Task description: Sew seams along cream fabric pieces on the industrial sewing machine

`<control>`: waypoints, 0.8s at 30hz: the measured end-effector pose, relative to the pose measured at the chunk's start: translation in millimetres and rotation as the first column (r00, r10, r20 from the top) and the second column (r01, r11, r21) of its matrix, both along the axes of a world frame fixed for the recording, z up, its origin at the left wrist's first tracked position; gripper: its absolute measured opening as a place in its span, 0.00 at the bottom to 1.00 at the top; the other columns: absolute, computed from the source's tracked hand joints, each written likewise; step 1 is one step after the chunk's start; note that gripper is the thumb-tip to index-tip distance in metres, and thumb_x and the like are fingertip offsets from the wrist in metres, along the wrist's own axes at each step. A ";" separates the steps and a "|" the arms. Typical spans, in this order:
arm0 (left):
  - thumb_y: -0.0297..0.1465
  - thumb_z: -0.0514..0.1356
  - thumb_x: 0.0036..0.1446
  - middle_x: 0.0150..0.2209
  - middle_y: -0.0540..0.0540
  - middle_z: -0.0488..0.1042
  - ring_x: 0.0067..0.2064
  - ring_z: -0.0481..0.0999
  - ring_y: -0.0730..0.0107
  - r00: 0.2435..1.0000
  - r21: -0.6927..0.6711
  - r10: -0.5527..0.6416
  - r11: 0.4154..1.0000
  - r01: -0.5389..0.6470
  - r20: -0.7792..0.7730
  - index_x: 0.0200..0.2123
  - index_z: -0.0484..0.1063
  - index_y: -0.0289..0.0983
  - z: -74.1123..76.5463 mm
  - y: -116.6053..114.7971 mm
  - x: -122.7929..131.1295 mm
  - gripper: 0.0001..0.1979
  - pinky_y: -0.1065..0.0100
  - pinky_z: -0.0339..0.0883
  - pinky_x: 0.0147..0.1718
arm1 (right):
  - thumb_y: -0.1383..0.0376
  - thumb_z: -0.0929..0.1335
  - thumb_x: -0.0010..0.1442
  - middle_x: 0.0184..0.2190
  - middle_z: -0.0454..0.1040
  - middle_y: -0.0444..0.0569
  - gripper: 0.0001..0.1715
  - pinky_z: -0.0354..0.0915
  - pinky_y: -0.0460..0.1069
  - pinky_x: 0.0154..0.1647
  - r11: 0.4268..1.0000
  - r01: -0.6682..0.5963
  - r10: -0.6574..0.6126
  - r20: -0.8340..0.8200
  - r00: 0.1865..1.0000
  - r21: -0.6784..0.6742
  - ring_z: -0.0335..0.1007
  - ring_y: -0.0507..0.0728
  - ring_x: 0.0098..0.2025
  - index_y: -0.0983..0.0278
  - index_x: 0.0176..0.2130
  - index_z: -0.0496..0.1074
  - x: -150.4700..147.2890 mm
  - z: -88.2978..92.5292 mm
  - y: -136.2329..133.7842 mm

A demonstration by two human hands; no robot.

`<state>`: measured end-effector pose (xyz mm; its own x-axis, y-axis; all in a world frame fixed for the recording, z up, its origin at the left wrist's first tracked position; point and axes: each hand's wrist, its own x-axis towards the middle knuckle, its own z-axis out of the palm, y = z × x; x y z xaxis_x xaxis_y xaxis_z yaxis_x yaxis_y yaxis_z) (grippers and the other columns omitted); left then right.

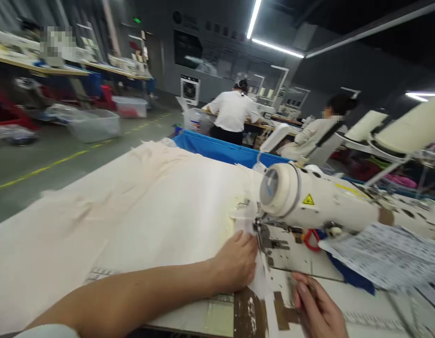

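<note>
A cream sewing machine [309, 199] stands on the work table, its presser foot [268, 241] over a small white piece of fabric [250, 225]. My left hand [234, 263] lies on that fabric just left of the presser foot, fingers curled down and pressing it to the table. My right hand [317, 310] rests at the table's front edge below the needle plate, fingers bent, touching a thin strip of fabric; what it grips is unclear. A large cream cloth [133, 206] spreads over the table to the left.
A printed paper sheet [386, 253] lies under the machine arm, red-handled scissors [310, 239] beside it. A blue bin [224, 150] sits behind the table. Two people work at benches beyond. Clear plastic tubs [94, 124] stand on the floor at left.
</note>
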<state>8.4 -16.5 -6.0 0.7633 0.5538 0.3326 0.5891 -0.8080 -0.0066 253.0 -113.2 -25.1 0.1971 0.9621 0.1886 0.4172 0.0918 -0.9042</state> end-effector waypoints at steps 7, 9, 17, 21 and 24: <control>0.34 0.54 0.64 0.61 0.32 0.68 0.60 0.67 0.49 0.998 -0.028 -0.018 0.999 0.016 -0.053 0.60 0.65 0.23 7.9 -2.3 -3.6 0.26 0.52 0.55 0.62 | 0.45 0.68 0.67 0.22 0.69 0.44 0.25 0.56 0.46 0.21 0.998 -0.037 0.031 -0.100 0.995 -0.049 0.61 0.54 0.23 0.64 0.46 0.75 -9.3 4.8 2.0; 0.35 0.54 0.63 0.61 0.32 0.68 0.60 0.66 0.49 0.996 -0.051 -0.037 0.998 0.034 -0.078 0.61 0.65 0.23 10.6 -0.4 -5.1 0.27 0.51 0.54 0.63 | 0.46 0.68 0.68 0.22 0.68 0.44 0.24 0.56 0.46 0.22 0.997 -0.058 0.052 -0.125 0.991 -0.045 0.61 0.54 0.23 0.64 0.47 0.75 -9.3 6.0 1.0; 0.33 0.54 0.63 0.63 0.32 0.66 0.62 0.64 0.49 0.988 -0.082 -0.065 0.995 0.054 -0.138 0.61 0.65 0.23 17.3 3.2 -7.0 0.27 0.51 0.52 0.64 | 0.48 0.69 0.68 0.23 0.68 0.43 0.22 0.57 0.47 0.23 0.997 -0.078 0.073 -0.170 0.983 -0.022 0.62 0.54 0.24 0.64 0.46 0.75 -9.2 10.9 0.6; 0.32 0.51 0.65 0.62 0.34 0.68 0.62 0.65 0.52 0.992 -0.075 -0.051 0.996 0.043 -0.112 0.60 0.67 0.25 15.7 1.4 -6.1 0.24 0.52 0.52 0.64 | 0.49 0.69 0.68 0.22 0.69 0.43 0.21 0.57 0.47 0.23 0.996 -0.084 0.078 -0.176 0.981 -0.023 0.63 0.54 0.24 0.64 0.47 0.75 -8.1 9.7 0.3; 0.32 0.47 0.68 0.60 0.35 0.69 0.61 0.65 0.53 0.998 -0.066 -0.032 0.997 0.028 -0.056 0.58 0.68 0.27 13.2 -2.7 -4.3 0.22 0.52 0.52 0.64 | 0.49 0.68 0.68 0.22 0.69 0.43 0.21 0.55 0.46 0.21 0.996 -0.090 0.084 -0.185 0.979 -0.024 0.62 0.54 0.24 0.63 0.47 0.74 -7.6 8.7 -0.2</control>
<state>4.1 -19.2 7.2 0.7965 0.5495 0.2522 0.5649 -0.8250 0.0133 245.3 -113.4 -16.4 0.1411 0.9820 0.1254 0.2353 0.0897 -0.9678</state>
